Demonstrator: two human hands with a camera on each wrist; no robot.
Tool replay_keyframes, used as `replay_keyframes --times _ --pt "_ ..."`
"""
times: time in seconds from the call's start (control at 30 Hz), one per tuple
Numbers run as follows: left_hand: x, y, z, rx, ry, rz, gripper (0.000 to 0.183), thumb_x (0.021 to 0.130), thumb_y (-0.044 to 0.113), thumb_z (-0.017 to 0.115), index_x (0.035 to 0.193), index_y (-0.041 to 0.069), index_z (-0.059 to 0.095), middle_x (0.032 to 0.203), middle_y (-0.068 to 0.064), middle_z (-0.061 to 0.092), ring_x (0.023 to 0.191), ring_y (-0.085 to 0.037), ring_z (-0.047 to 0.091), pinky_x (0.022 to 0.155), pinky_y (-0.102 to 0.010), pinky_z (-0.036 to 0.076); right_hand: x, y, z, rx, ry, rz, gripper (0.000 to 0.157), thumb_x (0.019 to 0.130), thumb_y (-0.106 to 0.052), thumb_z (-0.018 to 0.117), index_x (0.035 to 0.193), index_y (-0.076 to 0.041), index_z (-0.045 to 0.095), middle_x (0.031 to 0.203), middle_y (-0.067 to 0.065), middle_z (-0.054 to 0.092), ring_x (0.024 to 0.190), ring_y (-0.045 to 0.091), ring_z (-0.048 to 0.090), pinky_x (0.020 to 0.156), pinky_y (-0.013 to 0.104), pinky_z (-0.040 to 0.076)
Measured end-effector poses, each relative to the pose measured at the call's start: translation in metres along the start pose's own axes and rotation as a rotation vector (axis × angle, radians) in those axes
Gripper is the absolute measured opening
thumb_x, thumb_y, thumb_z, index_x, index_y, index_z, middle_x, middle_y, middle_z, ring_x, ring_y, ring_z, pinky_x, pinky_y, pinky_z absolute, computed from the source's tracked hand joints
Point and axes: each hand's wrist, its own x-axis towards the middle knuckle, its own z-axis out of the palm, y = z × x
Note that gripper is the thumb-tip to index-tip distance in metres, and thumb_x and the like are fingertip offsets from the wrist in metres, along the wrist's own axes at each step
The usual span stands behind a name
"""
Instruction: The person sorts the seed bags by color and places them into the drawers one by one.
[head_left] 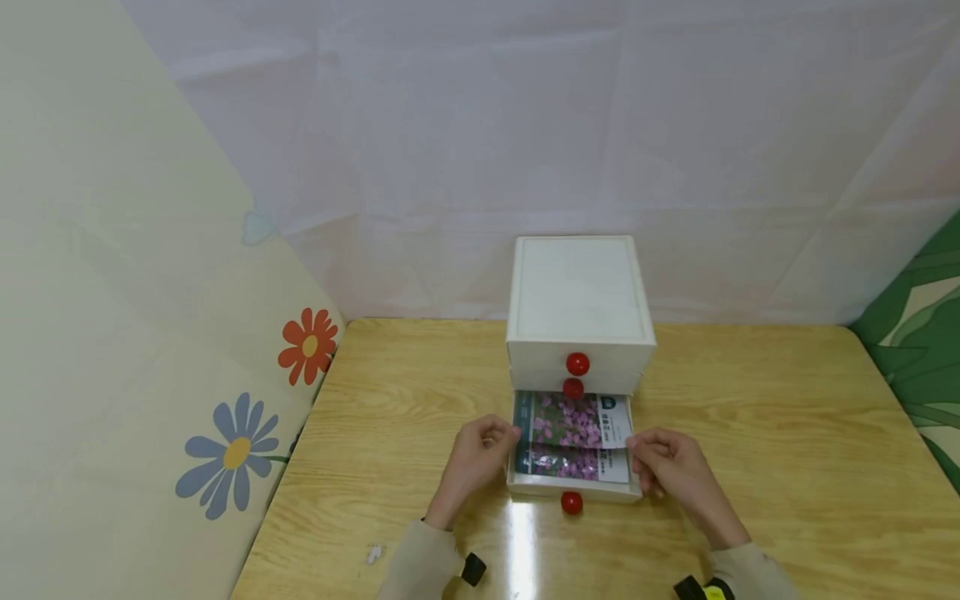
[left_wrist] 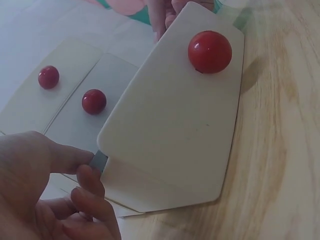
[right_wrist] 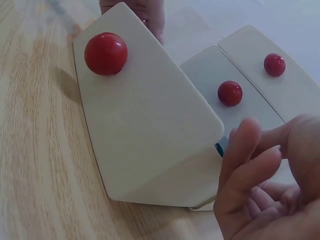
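A small white drawer cabinet (head_left: 581, 287) has its bottom drawer (head_left: 536, 490) pulled out. In the head view a seed packet (head_left: 566, 419) printed with purple flowers lies across the drawer, over a second similar packet (head_left: 562, 463). My left hand (head_left: 477, 454) pinches the upper packet's left edge between thumb and finger; its grey corner (left_wrist: 99, 162) shows in the left wrist view. At the opposite edge my right hand (head_left: 672, 467) pinches the same packet. Only a blue sliver of the packet (right_wrist: 219, 149) shows in the right wrist view, where the drawer front hides the rest.
Red round knobs stick out from the drawer fronts, the lowest knob (head_left: 572, 502) facing me. The cabinet stands on a wood-grain table (head_left: 405, 375) against a pale cloth backdrop (head_left: 450, 150). A small whitish scrap (head_left: 374, 553) lies near the left sleeve.
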Motion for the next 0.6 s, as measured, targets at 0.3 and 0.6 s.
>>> replay_keyframes --times 0.3,0.6 --pt "0.0069 -0.0043 0.0025 0.028 0.033 0.013 0.021 0.095 0.035 0.068 0.092 0.015 0.072 0.085 -0.001 0.068 0.075 -0.012 0.060 0.065 -0.025 0.054 0.0044 0.0006 0.0018 -0.016 0.031 0.018 0.036 0.100 -0.024 0.063 0.112 0.009 0.062 0.070 0.004 0.064 0.052 0.012 0.056 0.042 0.022 0.043" --pt "0.0066 -0.0052 0.0033 0.014 0.040 0.002 0.026 0.094 0.039 0.069 0.086 0.014 0.070 0.079 0.000 0.066 0.071 -0.011 0.058 0.061 -0.026 0.052 0.0054 0.0034 0.0018 -0.005 0.062 0.016 0.041 0.098 -0.032 0.065 0.105 0.009 0.063 0.064 0.002 0.060 0.049 0.011 0.052 0.040 0.022 0.040"
